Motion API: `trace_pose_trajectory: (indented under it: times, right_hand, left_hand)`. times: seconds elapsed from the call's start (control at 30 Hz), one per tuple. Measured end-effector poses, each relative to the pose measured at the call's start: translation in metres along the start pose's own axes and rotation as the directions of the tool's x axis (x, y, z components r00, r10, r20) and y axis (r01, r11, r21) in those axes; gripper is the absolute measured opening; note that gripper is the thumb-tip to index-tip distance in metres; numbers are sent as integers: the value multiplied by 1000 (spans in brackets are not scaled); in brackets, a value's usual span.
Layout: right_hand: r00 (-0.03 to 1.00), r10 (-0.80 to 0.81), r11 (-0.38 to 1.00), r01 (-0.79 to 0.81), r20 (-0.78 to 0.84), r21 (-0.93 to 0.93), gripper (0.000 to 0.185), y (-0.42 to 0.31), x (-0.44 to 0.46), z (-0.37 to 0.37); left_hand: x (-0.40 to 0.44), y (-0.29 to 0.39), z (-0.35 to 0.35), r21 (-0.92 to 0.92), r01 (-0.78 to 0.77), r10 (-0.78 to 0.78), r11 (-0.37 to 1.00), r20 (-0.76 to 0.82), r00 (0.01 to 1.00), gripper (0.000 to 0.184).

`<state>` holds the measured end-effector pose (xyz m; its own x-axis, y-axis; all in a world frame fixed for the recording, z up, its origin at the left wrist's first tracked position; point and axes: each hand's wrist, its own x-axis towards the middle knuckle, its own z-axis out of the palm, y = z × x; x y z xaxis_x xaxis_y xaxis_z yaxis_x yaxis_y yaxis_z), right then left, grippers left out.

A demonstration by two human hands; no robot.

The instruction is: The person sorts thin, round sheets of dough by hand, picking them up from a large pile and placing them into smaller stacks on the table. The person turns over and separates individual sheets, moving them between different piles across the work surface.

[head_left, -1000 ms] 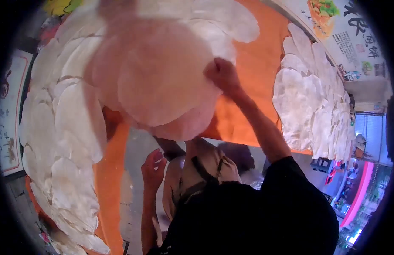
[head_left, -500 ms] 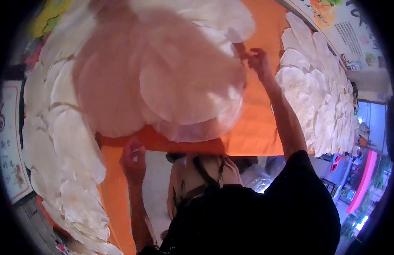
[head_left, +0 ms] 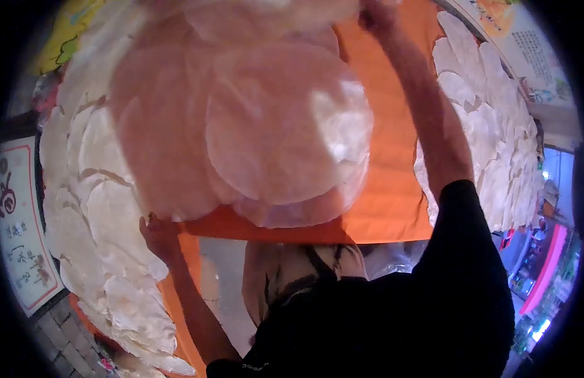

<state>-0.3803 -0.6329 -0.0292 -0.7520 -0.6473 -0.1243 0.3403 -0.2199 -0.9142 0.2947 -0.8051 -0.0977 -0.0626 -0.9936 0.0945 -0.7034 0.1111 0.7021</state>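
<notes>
Versus half a second ago: right hand (head_left: 380,21) went up toward worktop's (head_left: 389,214) far edge, fingers now closed on right end of far sheet (head_left: 267,17), which has shifted, baring orange. Left hand (head_left: 161,239) slid left, fingers narrow beside overlapping sheets' lower rim; grip can't be told. Round sheet (head_left: 279,129) stays near the worktop's near edge: pale, thin, flat, partly shaded, overlapping another sheet that hangs slightly lower.
</notes>
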Motion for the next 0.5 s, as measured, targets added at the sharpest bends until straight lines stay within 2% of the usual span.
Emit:
trace_pose_trajectory:
  times: [0.03, 0.1, 0.2, 0.23, 0.33, 0.37, 0.4, 0.43, 0.47, 0.5]
  right_hand:
    - [998, -53, 998, 52, 28, 40, 23, -25, 4, 11]
    - [986, -140, 985, 130, 86, 111, 25, -76, -2, 31]
    - [972, -183, 979, 166, 148, 121, 29, -112, -48, 58]
    - [995, -95, 992, 93, 19, 91, 19, -106, -101, 86]
    - [980, 6, 988, -37, -199, -151, 24, -55, -153, 58]
    - [987, 93, 964, -122, -133, -235, 24, -32, -169, 37]
    - [959, 149, 942, -211, -240, -262, 26, -12, -194, 39]
    - [909, 355, 897, -397, -220, -194, 25, 18, -212, -1]
    - [903, 342, 933, -359, -260, -18, 26, 43, -251, 19]
    - [906, 361, 925, -379, -221, -42, 25, 60, -293, 41]
  left_hand:
    - [4, -1, -1, -171, 119, -117, 978, 25, 993, 26]
    - [13, 8, -7, -432, 347, -293, 832, 188, 937, 21]
    - [26, 7, -11, -625, 484, -340, 613, 344, 875, 16]
    - [29, 5, -12, -660, 502, -328, 559, 380, 865, 15]
    - [31, 35, -18, -765, 600, -450, 235, 461, 765, 16]
    - [28, 48, -23, -752, 613, -428, 242, 485, 763, 21]
    - [26, 57, -25, -736, 640, -416, 221, 523, 744, 22]
    - [27, 64, -24, -717, 668, -401, 200, 562, 723, 24]
    - [27, 67, -22, -694, 697, -389, 179, 601, 699, 27]
    - [28, 67, -16, -662, 716, -364, 219, 625, 690, 30]
